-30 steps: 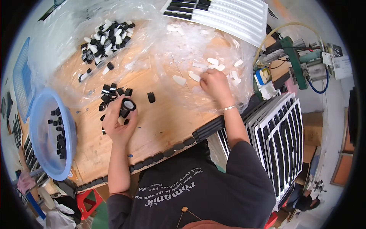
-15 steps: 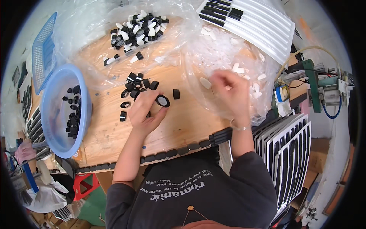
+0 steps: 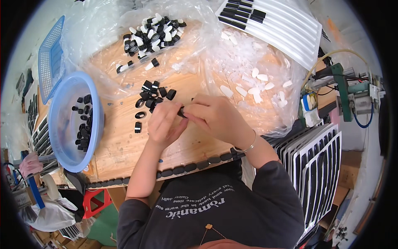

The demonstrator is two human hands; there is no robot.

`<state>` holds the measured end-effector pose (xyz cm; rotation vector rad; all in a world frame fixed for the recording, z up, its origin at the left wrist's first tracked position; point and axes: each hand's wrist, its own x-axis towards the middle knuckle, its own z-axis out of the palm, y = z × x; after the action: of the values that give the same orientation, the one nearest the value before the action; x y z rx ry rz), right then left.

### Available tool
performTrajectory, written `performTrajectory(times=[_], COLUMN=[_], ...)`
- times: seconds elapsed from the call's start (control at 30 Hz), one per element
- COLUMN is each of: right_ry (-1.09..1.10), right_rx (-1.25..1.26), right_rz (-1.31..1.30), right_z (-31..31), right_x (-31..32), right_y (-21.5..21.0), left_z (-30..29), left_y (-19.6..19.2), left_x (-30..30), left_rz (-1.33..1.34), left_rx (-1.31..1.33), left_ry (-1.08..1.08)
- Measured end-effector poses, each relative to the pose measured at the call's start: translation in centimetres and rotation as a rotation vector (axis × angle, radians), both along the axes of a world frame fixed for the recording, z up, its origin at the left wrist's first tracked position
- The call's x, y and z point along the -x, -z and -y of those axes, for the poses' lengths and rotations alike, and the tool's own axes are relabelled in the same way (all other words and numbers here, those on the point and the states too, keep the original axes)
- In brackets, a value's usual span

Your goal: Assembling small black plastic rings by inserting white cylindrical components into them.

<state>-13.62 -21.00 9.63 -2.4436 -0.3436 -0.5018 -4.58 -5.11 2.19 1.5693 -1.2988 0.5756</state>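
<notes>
A round black cap (image 3: 181,111) is pinched in the fingers of my left hand (image 3: 162,124), above the wooden table. My right hand (image 3: 219,118) meets it there, thumb and fingertips closed on the cap's right side. Whether the right fingers also hold a small white piece is hidden. Just beyond my left hand lies a loose group of black caps (image 3: 171,94), some on their sides. To the right of my right hand, white oval pieces (image 3: 226,91) are scattered on clear plastic.
A blue basin (image 3: 100,124) with black caps stands at the left, a blue basket (image 3: 50,62) behind it. Black caps with white pieces (image 3: 153,35) are heaped at the back. A white ribbed tray (image 3: 286,29) lies back right, near a green-framed device (image 3: 342,92).
My right hand has come left from the white pieces to the cap in my left hand. The cap, facing up before, is now mostly covered by fingers.
</notes>
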Motion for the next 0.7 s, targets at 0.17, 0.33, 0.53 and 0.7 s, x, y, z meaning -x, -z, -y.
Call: performTrajectory(times=[0.17,0.33,0.53,0.7], right_ry=[-0.073,-0.078,-0.045,-0.139], right_rx=[-0.772,-0.995,-1.032,-1.104], right_rz=[-0.362,-0.386,-0.616,-0.521], right_z=[0.6,0.3,-0.1,-0.4], right_x=[-0.7,-0.8,-1.1,-1.2], right_y=[1.0,2.7,2.7,5.1], left_z=[0.0,0.1,0.2,0.1], left_y=[-0.3,-0.6,-0.7,-1.2], left_x=[0.2,0.3,0.3,1.0], left_rz=[-0.141,-0.15,-0.066,-0.021], left_rx=[0.053,0.052,0.056,0.012], left_ry=[-0.001,0.023,0.03,-0.013])
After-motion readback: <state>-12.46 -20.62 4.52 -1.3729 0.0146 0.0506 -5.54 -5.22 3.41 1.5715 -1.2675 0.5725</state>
